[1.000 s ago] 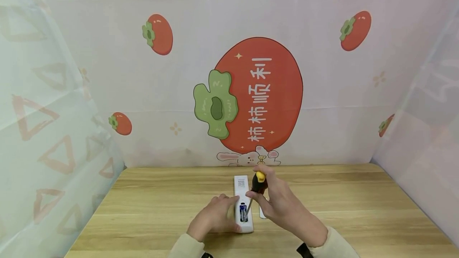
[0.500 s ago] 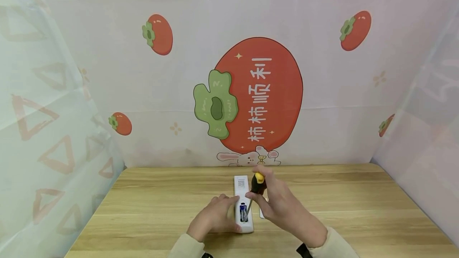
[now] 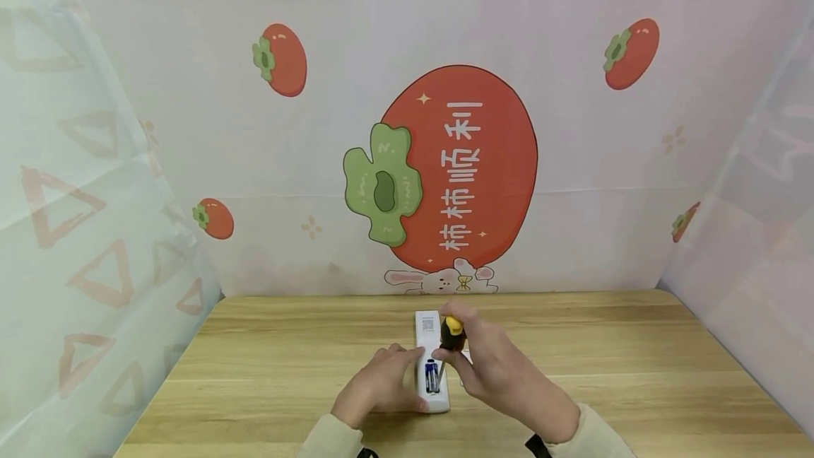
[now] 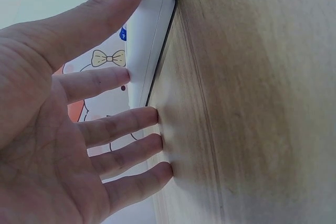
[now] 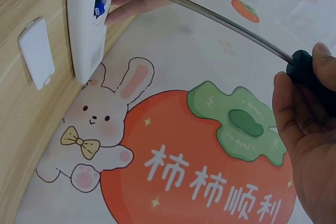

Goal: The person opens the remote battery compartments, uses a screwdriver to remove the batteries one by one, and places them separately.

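Observation:
A white remote control [image 3: 428,339] lies back up on the table, with blue-and-silver batteries [image 3: 432,376] showing in its uncovered compartment. My left hand [image 3: 381,382] rests at its left side; the thumb and index fingertip touch the casing, while the other fingers extend to the table in the left wrist view. My right hand [image 3: 499,366] grips the dark handle of a screwdriver [image 3: 453,333] with a yellow end. Its metal shaft [image 5: 210,14] slants down, the tip at the near end of the compartment beside a battery. The fingers partly hide the handle.
A small white battery cover [image 5: 38,53] lies on the wooden table [image 3: 286,359] right of the remote, partly behind the right hand in the head view. A printed cloth backdrop [image 3: 331,126] rises at the table's far edge, with cloth sides left and right.
My right hand has swung the screwdriver's handle left and a little toward me, while its tip stays at the compartment's near end. The left hand and remote hold their place.

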Available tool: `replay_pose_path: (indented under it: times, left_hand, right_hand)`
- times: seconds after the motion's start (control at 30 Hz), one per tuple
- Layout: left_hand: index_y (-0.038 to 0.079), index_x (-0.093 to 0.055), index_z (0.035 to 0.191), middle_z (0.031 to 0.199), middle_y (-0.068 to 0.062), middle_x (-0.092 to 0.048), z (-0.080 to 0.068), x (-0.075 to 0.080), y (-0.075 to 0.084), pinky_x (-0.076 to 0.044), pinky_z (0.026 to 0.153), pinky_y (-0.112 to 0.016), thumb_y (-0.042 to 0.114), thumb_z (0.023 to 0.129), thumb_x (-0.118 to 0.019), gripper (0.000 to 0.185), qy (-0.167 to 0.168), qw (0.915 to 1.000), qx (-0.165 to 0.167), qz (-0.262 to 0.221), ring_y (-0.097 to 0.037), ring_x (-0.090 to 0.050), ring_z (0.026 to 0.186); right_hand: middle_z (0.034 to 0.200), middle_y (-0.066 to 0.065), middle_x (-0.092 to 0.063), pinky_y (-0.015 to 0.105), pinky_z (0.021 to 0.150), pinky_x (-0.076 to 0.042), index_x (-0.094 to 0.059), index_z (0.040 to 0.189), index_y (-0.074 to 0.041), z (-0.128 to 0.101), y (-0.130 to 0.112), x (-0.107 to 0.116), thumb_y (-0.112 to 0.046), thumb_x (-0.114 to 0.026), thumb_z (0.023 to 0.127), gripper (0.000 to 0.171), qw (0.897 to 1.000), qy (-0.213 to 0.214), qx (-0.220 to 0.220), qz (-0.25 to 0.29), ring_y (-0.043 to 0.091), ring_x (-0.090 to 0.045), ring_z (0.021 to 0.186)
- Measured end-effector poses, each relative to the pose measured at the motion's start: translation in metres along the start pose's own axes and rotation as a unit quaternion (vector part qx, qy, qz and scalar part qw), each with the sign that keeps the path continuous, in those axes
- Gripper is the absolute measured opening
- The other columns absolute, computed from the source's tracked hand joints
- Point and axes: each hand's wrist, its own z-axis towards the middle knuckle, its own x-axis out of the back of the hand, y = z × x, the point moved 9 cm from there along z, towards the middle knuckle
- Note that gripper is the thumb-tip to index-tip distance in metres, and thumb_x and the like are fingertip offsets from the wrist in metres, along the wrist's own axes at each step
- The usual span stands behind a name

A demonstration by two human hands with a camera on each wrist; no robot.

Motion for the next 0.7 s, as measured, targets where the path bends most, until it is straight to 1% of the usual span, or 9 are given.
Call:
replay_pose_path:
  times: [0.2,0.47,0.63,0.7]
  left_hand:
    - [0.008,-0.057,0.144,0.124,-0.012,-0.059,0.000,0.001,0.001,-0.049,0.095,-0.051,0.036,0.073,-0.092,0.083,0.001,1.0000,-0.003,0.008,-0.030,-0.054,0.110]
    - [0.007,-0.057,0.143,0.124,-0.013,-0.060,0.000,0.001,0.002,-0.050,0.095,-0.051,0.036,0.073,-0.092,0.084,0.005,0.9999,-0.008,0.012,-0.031,-0.054,0.110]
    - [0.006,-0.057,0.143,0.123,-0.012,-0.060,0.000,0.000,0.002,-0.049,0.095,-0.051,0.036,0.072,-0.093,0.085,0.006,0.9999,-0.008,0.010,-0.031,-0.054,0.109]
    - [0.007,-0.057,0.143,0.123,-0.012,-0.059,0.000,0.000,0.001,-0.049,0.095,-0.051,0.036,0.072,-0.093,0.084,0.002,1.0000,-0.002,0.005,-0.030,-0.054,0.109]
  right_hand:
    - [0.087,0.001,-0.054,0.015,0.072,-0.052,-0.038,0.131,0.001,-0.001,-0.001,0.001,-0.025,-0.058,0.101,0.044,1.000,0.001,0.001,-0.007,0.009,-0.060,0.075]
    - [0.087,0.002,-0.056,0.016,0.072,-0.053,-0.039,0.131,0.003,-0.003,-0.007,-0.001,-0.023,-0.057,0.102,0.043,0.999,0.010,0.032,-0.014,0.010,-0.061,0.076]
    - [0.087,0.000,-0.056,0.017,0.072,-0.052,-0.039,0.132,0.002,-0.003,-0.011,0.003,-0.024,-0.057,0.103,0.044,0.999,0.013,0.033,-0.022,0.009,-0.061,0.076]
    - [0.087,0.000,-0.056,0.017,0.073,-0.052,-0.039,0.132,0.003,-0.003,-0.012,0.004,-0.024,-0.057,0.103,0.044,0.999,0.012,0.034,-0.024,0.009,-0.061,0.076]
